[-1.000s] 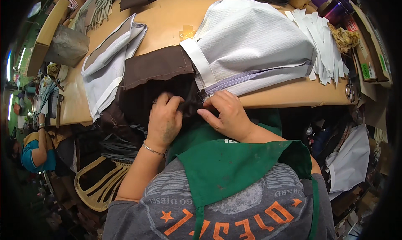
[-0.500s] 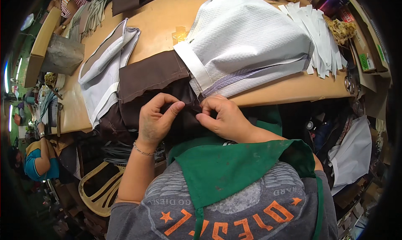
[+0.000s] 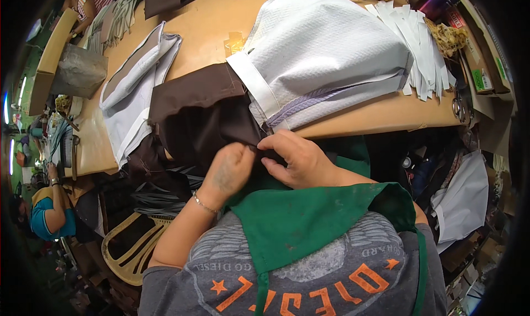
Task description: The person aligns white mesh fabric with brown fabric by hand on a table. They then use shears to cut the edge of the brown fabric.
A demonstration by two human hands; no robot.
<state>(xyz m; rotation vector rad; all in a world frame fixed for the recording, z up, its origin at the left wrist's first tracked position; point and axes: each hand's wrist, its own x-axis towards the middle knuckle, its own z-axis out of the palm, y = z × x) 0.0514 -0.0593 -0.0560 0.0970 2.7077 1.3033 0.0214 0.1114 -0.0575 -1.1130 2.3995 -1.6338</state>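
Observation:
Dark brown fabric (image 3: pixel 190 103) hangs over the table's near edge, joined to a white textured fabric piece (image 3: pixel 331 45) with a white band (image 3: pixel 255 84) and a lilac braided trim (image 3: pixel 320 102). My left hand (image 3: pixel 227 171) is closed, its fingers curled at the lower edge of the brown fabric. Close beside it, my right hand (image 3: pixel 298 158) pinches the same edge just below the band, thumb and forefinger near each other. Whether a small tool or thread sits between the fingertips is too dark to make out.
A second white fabric piece (image 3: pixel 132 89) lies to the left. White strips (image 3: pixel 414 51) are heaped at the far right, near scissors (image 3: pixel 459 107) and cardboard boxes (image 3: pixel 486 67). A plastic chair (image 3: pixel 130 250) stands at lower left. Co-workers (image 3: pixel 52 208) sit at the left.
My left hand has turned over, closed and moved right and down toward my right hand. The brown fabric's near edge has been drawn toward me. My right hand has shifted slightly.

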